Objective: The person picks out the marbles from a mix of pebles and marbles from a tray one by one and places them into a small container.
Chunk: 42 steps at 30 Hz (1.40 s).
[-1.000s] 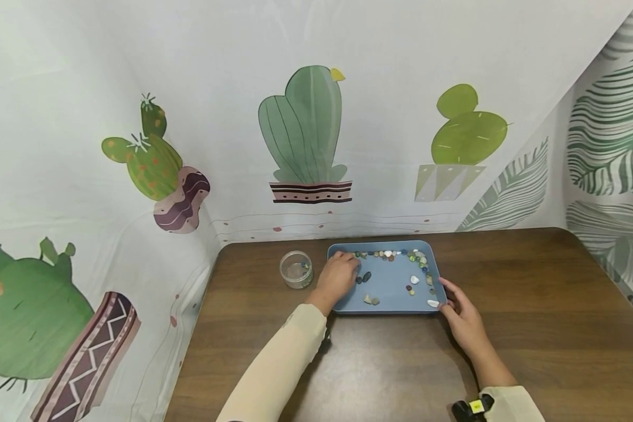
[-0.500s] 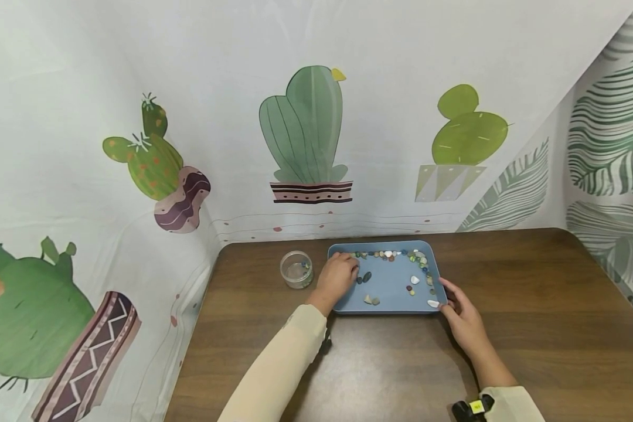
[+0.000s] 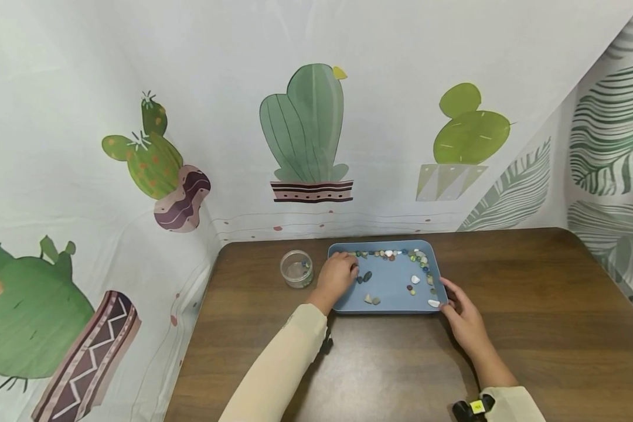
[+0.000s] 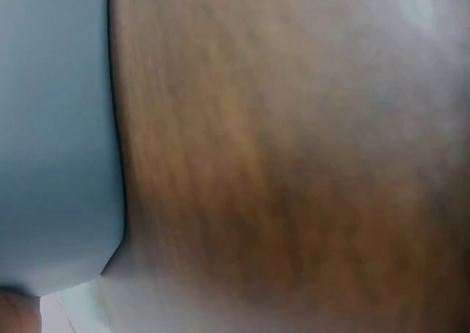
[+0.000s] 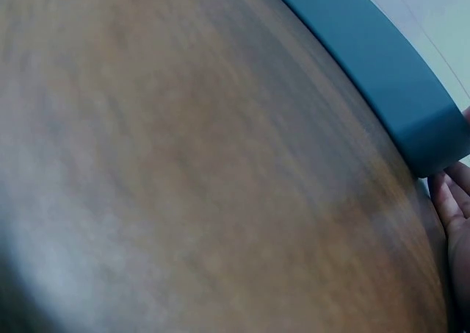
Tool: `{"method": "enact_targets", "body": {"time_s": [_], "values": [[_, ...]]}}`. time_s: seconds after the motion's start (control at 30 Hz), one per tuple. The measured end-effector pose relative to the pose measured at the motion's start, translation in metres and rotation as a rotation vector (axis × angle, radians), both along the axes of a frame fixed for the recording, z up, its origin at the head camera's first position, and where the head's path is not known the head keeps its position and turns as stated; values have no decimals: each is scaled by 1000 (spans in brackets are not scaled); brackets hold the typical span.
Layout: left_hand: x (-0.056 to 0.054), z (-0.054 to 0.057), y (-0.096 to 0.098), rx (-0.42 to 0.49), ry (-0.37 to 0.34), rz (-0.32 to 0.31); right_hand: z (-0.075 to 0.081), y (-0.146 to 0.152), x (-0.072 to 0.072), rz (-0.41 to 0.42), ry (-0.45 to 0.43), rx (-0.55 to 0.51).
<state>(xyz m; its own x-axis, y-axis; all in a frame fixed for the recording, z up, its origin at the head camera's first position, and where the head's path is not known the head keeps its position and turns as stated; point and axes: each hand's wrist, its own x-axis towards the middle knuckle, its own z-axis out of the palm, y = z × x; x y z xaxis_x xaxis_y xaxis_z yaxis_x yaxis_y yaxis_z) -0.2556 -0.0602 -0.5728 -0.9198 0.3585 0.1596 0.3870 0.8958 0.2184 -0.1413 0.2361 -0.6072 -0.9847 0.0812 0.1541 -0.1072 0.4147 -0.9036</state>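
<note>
A shallow blue tray (image 3: 392, 293) lies on the table, its outer wall filling the left side of the left wrist view (image 4: 59, 142). My left hand (image 3: 336, 275) reaches over the tray's left end with bent fingers. Its fingertips are hidden, and I cannot see whether they pinch anything. Two dark stones (image 3: 367, 276) lie just right of that hand. My right hand (image 3: 465, 322) grips the tray's right front corner, thumb by the rim; in the right wrist view its fingers (image 5: 444, 201) touch the tray's wall from below. A white stone (image 3: 433, 303) sits near that thumb.
Several coloured marbles and pebbles (image 3: 389, 254) line the tray's back and right edges. Two tan stones (image 3: 372, 300) and a larger white one (image 3: 415, 279) lie inside. Left of the tray stands a clear round jar (image 3: 290, 282) with a few small pieces. A cactus-print cloth (image 3: 380, 146) hangs behind the table.
My left hand's fingers shift very slightly at the tray's left end. The right hand and the tray stay in place.
</note>
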Motion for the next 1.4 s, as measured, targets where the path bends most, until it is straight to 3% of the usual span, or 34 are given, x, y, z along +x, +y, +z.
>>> {"method": "enact_targets", "body": {"time_s": [0.47, 0.67, 1.0, 1.27, 1.4], "values": [[-2, -3, -4, 72, 39, -11, 5, -1, 2, 6, -17, -13], [0, -3, -7, 171, 60, -10, 6, -2, 2, 8, -24, -9], [11, 17, -20, 404, 139, 34, 6, -3, 2, 10, -13, -27], [18, 36, -53, 571, 251, 76, 4, -1, 1, 8, 3, -51], [24, 40, -73, 583, 296, 102, 3, -1, 1, 10, 10, -52]]}}
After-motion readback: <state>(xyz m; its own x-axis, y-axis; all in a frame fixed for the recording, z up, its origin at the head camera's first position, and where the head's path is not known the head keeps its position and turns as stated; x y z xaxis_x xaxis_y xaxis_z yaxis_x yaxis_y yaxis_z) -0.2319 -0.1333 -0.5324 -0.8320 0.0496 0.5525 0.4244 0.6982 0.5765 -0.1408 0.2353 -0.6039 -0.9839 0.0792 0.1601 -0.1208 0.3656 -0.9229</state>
